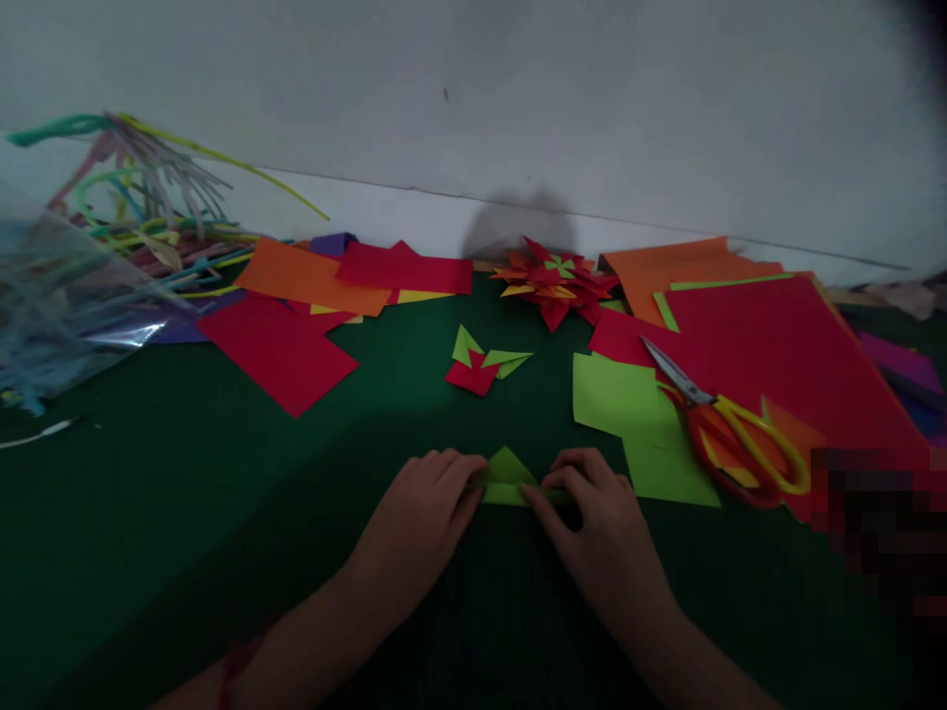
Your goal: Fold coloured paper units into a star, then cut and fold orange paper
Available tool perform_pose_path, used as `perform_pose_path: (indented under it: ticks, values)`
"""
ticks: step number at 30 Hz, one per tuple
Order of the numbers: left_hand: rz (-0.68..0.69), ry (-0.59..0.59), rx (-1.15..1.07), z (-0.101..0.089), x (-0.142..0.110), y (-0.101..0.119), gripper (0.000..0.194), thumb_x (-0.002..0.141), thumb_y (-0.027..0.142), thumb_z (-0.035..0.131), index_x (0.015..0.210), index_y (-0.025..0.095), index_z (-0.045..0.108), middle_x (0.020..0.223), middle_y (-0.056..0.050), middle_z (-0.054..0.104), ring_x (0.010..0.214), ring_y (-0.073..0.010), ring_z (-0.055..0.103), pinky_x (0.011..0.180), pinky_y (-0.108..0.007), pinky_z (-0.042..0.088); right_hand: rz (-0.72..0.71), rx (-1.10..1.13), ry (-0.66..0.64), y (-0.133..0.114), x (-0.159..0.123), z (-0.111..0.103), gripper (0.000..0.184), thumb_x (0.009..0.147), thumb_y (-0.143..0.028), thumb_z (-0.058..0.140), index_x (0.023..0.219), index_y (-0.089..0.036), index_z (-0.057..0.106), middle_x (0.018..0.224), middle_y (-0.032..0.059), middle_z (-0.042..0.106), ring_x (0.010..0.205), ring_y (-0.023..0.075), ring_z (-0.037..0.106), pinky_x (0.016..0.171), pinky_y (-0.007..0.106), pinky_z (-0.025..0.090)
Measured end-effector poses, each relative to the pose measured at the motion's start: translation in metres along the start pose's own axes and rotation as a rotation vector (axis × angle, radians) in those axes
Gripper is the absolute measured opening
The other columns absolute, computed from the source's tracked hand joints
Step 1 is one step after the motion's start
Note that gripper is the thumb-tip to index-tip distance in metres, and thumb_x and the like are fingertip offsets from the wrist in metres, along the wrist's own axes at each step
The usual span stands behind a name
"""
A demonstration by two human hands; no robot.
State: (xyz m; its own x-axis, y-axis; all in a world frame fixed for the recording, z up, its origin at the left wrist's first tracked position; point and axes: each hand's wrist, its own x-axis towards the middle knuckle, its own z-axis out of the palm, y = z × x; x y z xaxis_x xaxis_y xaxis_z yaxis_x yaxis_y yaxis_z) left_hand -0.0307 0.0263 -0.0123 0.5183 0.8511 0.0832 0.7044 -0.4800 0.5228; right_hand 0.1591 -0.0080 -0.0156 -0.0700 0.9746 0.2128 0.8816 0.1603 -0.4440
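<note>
A small folded lime-green paper piece (507, 476) lies on the dark green table surface (184, 513) near the front. My left hand (425, 513) presses on its left end with the fingertips. At its right end my right hand (596, 518) pinches and holds it down. The piece shows a triangular point facing away from me. Both hands rest on the surface and partly cover the paper's ends.
Behind lie a folded red-and-green piece (480, 365), a red-orange paper star (553, 281), and lime sheets (643, 424). Yellow-handled scissors (729, 434) rest on red paper (784, 355) at right. Red and orange sheets (296, 296) and pipe cleaners (140, 197) sit at left.
</note>
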Motion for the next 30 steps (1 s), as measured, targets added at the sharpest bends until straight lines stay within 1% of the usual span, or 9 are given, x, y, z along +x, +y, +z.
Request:
perform_pose_path:
  ticks: [5,11,16,19,26,28,30]
  values:
    - [0.019,0.003,0.089,-0.001,-0.001,0.006,0.019,0.085,0.014,0.044,0.103,0.018,0.05,0.093,-0.004,0.057,0.083,-0.0181,0.053,0.073,-0.035,0.04,0.004,-0.047,0.02,-0.001,0.001,0.001,0.016,0.081,-0.031,0.053,0.074,-0.017,0.056,0.09,0.007,0.054,0.079,0.0192,0.054,0.067,0.034,0.04]
    - [0.015,0.034,0.117,0.0,-0.001,0.006,0.019,0.086,0.014,0.043,0.103,0.017,0.051,0.092,-0.004,0.058,0.083,-0.0175,0.053,0.072,-0.035,0.041,-0.006,-0.075,0.006,0.0,0.001,0.001,0.016,0.082,-0.03,0.053,0.075,-0.017,0.057,0.09,0.006,0.054,0.082,0.0187,0.055,0.068,0.034,0.041]
    - [0.013,0.033,0.132,0.0,0.0,0.006,0.019,0.087,0.014,0.041,0.104,0.016,0.051,0.092,-0.004,0.058,0.082,-0.0171,0.053,0.072,-0.034,0.041,0.0,-0.08,-0.019,-0.001,0.001,0.0,0.012,0.082,-0.027,0.052,0.077,-0.017,0.057,0.092,0.0061,0.054,0.084,0.0187,0.054,0.069,0.033,0.04]
    - [0.021,0.035,0.136,0.001,0.001,0.006,0.019,0.087,0.014,0.041,0.103,0.016,0.051,0.091,-0.004,0.057,0.082,-0.0168,0.053,0.072,-0.034,0.04,0.002,-0.089,-0.011,-0.002,0.002,0.0,0.013,0.083,-0.027,0.052,0.076,-0.017,0.056,0.091,0.0063,0.054,0.083,0.0192,0.054,0.069,0.034,0.04]
    - [-0.026,0.052,0.206,0.005,0.001,0.01,0.014,0.084,0.014,0.046,0.096,0.016,0.054,0.088,-0.003,0.058,0.081,-0.0177,0.053,0.074,-0.036,0.041,-0.022,-0.152,0.008,-0.005,0.001,0.002,0.013,0.083,-0.027,0.05,0.078,-0.016,0.055,0.09,0.0079,0.054,0.081,0.02,0.054,0.068,0.034,0.039]
    - [-0.027,0.086,0.263,0.005,-0.001,0.013,0.013,0.083,0.016,0.048,0.093,0.015,0.055,0.089,-0.005,0.059,0.083,-0.0192,0.054,0.075,-0.037,0.042,-0.036,-0.176,0.007,-0.006,0.0,0.003,0.013,0.084,-0.026,0.049,0.078,-0.016,0.054,0.091,0.0089,0.054,0.081,0.0206,0.053,0.068,0.035,0.038]
    - [-0.012,0.177,0.363,0.005,-0.002,0.017,0.014,0.083,0.015,0.049,0.094,0.014,0.056,0.095,-0.007,0.06,0.089,-0.0221,0.054,0.079,-0.04,0.041,-0.043,-0.204,-0.001,-0.008,0.0,0.003,0.012,0.084,-0.025,0.048,0.079,-0.016,0.054,0.092,0.0094,0.054,0.081,0.0208,0.053,0.067,0.035,0.038]
